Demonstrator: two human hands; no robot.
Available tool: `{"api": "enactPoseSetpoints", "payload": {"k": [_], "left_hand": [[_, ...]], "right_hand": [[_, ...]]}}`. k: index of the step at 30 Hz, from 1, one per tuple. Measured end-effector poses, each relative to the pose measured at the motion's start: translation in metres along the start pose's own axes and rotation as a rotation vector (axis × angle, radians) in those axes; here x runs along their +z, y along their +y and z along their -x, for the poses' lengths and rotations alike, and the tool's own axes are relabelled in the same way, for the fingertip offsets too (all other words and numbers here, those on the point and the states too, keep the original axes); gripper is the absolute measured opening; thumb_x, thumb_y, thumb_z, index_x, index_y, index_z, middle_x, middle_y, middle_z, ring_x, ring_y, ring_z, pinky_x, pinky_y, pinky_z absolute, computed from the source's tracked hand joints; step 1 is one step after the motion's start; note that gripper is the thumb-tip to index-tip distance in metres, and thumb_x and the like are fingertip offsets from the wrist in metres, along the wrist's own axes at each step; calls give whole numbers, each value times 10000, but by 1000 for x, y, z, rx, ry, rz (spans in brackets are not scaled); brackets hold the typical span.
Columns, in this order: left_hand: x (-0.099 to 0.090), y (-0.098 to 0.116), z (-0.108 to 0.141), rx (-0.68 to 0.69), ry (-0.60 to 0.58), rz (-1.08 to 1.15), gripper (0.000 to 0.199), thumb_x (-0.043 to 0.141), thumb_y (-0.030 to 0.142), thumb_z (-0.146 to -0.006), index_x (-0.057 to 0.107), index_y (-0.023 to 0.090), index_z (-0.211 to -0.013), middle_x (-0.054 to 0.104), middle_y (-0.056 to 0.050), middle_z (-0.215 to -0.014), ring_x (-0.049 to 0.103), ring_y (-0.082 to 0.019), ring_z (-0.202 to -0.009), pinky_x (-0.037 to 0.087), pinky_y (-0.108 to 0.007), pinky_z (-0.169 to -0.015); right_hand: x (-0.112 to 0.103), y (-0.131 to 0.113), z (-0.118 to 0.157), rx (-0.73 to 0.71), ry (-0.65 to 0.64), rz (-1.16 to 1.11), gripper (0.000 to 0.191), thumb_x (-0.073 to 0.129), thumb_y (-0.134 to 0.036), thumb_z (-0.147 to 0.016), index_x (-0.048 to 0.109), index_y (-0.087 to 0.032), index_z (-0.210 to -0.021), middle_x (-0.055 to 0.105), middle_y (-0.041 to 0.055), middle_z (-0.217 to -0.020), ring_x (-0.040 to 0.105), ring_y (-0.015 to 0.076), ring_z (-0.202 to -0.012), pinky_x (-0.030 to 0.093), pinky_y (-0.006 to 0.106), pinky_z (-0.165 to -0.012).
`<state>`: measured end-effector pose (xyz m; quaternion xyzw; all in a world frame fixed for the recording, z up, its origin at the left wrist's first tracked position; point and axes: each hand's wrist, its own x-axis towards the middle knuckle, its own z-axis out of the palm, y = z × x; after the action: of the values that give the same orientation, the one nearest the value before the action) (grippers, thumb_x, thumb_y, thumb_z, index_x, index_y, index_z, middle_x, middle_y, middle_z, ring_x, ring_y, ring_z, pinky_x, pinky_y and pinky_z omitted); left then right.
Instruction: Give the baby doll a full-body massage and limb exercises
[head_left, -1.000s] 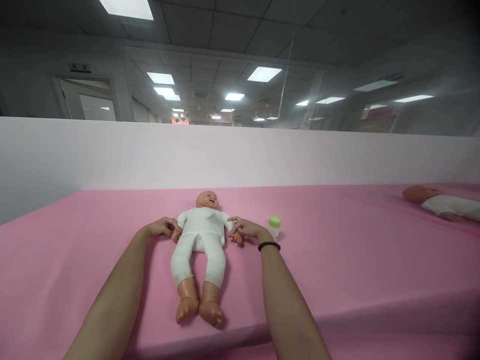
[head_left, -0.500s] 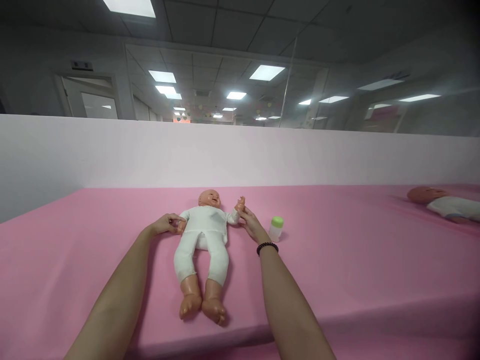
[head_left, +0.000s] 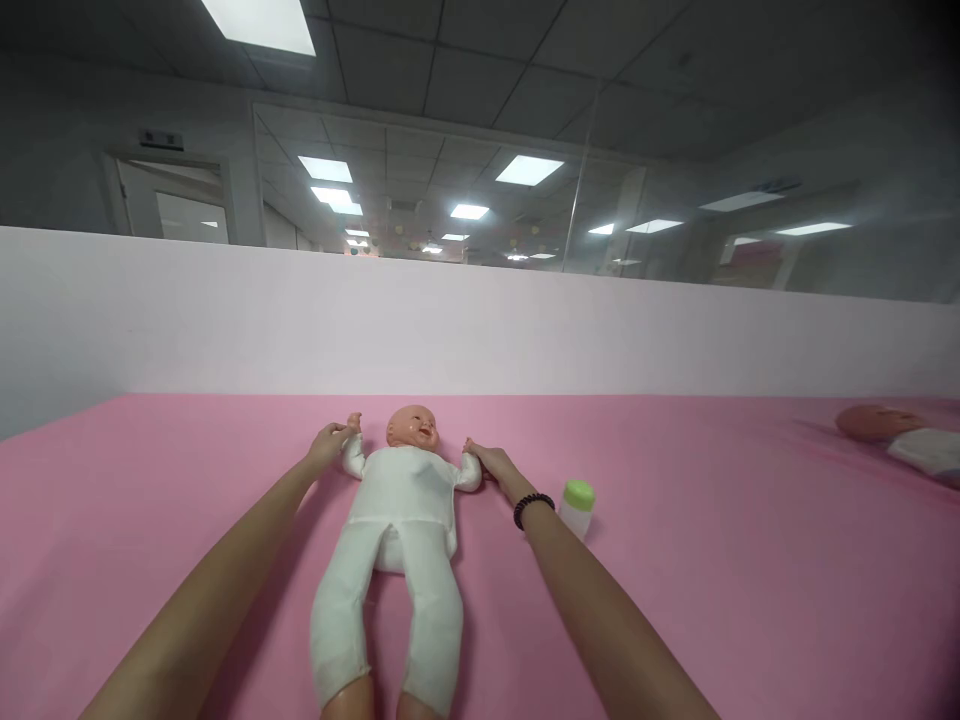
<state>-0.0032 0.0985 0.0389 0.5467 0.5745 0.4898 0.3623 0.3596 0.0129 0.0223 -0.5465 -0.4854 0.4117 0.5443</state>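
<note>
A baby doll (head_left: 405, 500) in a white cloth suit lies on its back on the pink sheet (head_left: 712, 560), its head towards the white wall. My left hand (head_left: 328, 445) is closed on the doll's hand at the left, which is raised beside its head. On the other side, my right hand (head_left: 498, 466) is closed round the doll's other hand, near its shoulder. A small bottle with a green lid (head_left: 577, 508) stands just right of my right wrist, which wears a dark beaded bracelet.
Behind the doll runs a low white wall (head_left: 450, 330), with glass above it. A second doll (head_left: 877, 423) lies at the far right on the pink sheet, partly cut off by the frame edge.
The doll's arm at the left has gone from beside its body up next to its head, with my left hand on it. The other doll hand now sits lower against its shoulder. The view has shifted.
</note>
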Motion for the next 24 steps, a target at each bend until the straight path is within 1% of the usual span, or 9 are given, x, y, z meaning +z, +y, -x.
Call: {"api": "enactPoseSetpoints", "payload": {"k": [4,7,11,13,14,17,20,22,24], "left_hand": [[-2,-8,-28,-151,-72,-120,429,839,563,-597,638,204,-719,698,-107,-692,687,-357,-774,464,-365,-624],[-9,-12,-42,-176,-119,-89,415,837,581,-613,639,223,-684,649,-80,-591,682,-353,-719,457,-360,-602],[-19,-23,-40,-181,-307,-91,457,850,606,-594,704,205,-759,702,-86,-684,682,-317,-710,480,-351,-611],[-22,-30,-27,-144,-324,-46,529,795,657,-650,726,181,-871,746,-114,-837,694,-319,-803,507,-357,-662],[-24,-33,-19,-114,-275,-10,555,762,673,-685,723,173,-923,753,-123,-914,695,-320,-868,521,-361,-703],[-31,-39,9,-50,-25,104,556,719,669,-735,689,178,-996,737,-126,-1061,679,-314,-1014,543,-373,-819],[-41,-40,39,56,130,137,492,724,634,-759,648,229,-1027,713,-108,-1119,677,-306,-1048,557,-389,-852],[-50,-40,58,284,166,34,396,725,560,-803,615,259,-1035,703,-81,-1075,679,-278,-1003,564,-384,-830],[-57,-37,76,634,107,-152,298,709,397,-861,581,252,-1089,693,-59,-1019,683,-237,-942,570,-361,-799]], "right_hand": [[-1,2,-10,55,-38,31,399,795,-571,-721,639,-208,-663,517,1,-524,477,157,-538,414,284,-526],[0,4,-11,81,-28,66,389,808,-557,-708,630,-221,-627,492,-1,-504,445,153,-521,374,289,-507],[-1,4,-6,127,20,108,399,781,-535,-707,580,-216,-576,526,7,-549,451,153,-547,344,291,-524],[-3,3,0,73,20,66,353,755,-517,-710,621,-201,-623,601,25,-637,516,169,-619,395,294,-581],[-4,2,4,27,25,37,332,745,-513,-710,662,-193,-682,650,40,-713,561,187,-684,434,301,-631],[-11,3,22,-141,92,-2,388,730,-526,-727,722,-185,-911,722,94,-974,638,257,-901,509,353,-796],[-21,5,47,-409,149,132,386,728,-456,-782,680,-221,-1085,702,118,-1085,649,284,-941,534,407,-833],[-28,5,64,-720,117,340,381,745,-304,-794,641,-246,-1156,677,116,-1103,637,281,-983,533,415,-871],[-33,3,77,-1063,-18,503,393,684,-158,-792,602,-227,-1171,654,106,-1050,620,260,-963,534,401,-839]]}}
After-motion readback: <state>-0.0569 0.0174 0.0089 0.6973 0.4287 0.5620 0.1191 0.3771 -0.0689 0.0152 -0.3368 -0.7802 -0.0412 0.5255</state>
